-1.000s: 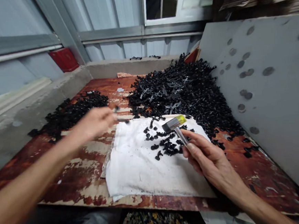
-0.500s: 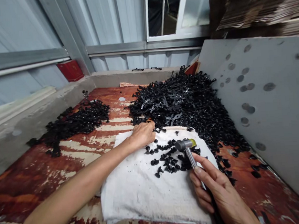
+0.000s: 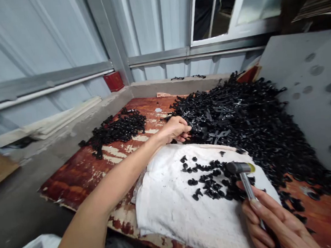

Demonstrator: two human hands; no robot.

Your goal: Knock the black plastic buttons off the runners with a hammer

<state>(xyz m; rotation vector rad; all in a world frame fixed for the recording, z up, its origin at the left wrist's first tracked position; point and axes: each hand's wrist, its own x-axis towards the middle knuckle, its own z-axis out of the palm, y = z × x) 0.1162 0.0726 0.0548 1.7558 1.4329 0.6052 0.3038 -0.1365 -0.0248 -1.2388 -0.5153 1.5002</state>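
Note:
My left hand [image 3: 176,130] rests at the near edge of a large heap of black plastic parts [image 3: 249,132], its fingers curled against them. Whether it holds a piece is hidden. My right hand [image 3: 272,222] grips a small hammer [image 3: 243,175] with a metal head, a yellow-tipped face and a slim metal handle. The hammer head hangs just over a folded white cloth [image 3: 187,218]. Several small black plastic pieces [image 3: 208,181] lie scattered on that cloth, close to the hammer.
A smaller heap of black parts [image 3: 117,129] lies to the left on a worn, red-brown wooden board [image 3: 81,180]. A grey spotted panel [image 3: 316,108] stands along the right side, and a low concrete ledge [image 3: 179,85] runs along the back.
My left hand has moved forward off the cloth to the edge of the large heap. The hammer stays in my right hand, and the view has swung to the right.

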